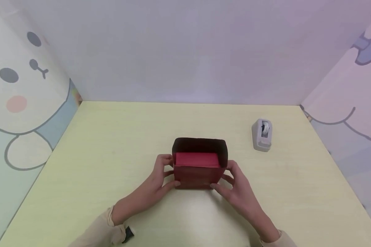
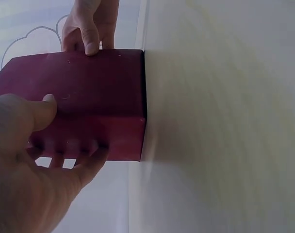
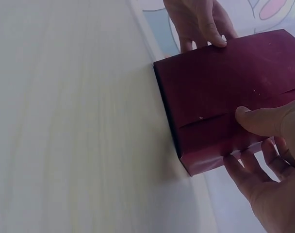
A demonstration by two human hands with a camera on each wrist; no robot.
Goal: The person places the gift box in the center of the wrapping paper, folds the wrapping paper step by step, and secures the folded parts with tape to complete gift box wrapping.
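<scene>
A dark red box (image 1: 193, 177) stands upright on the table, its top open toward the far side and its inner walls dark. Inside it shows a brighter red flat-topped piece (image 1: 198, 159), whose kind I cannot tell. My left hand (image 1: 157, 179) grips the box's left side, thumb on the front face and fingers along the side. On the right side my right hand (image 1: 239, 187) holds it the same way. In the right wrist view, a slit runs across the front face of the box (image 3: 220, 80) near the right thumb.
A grey tape dispenser (image 1: 262, 135) with a roll in it stands to the right, behind my right hand. A pale wooden table (image 1: 117, 137) lies under everything. Walls with cartoon figures rise left and right, and a plain wall (image 1: 185, 51) closes the back.
</scene>
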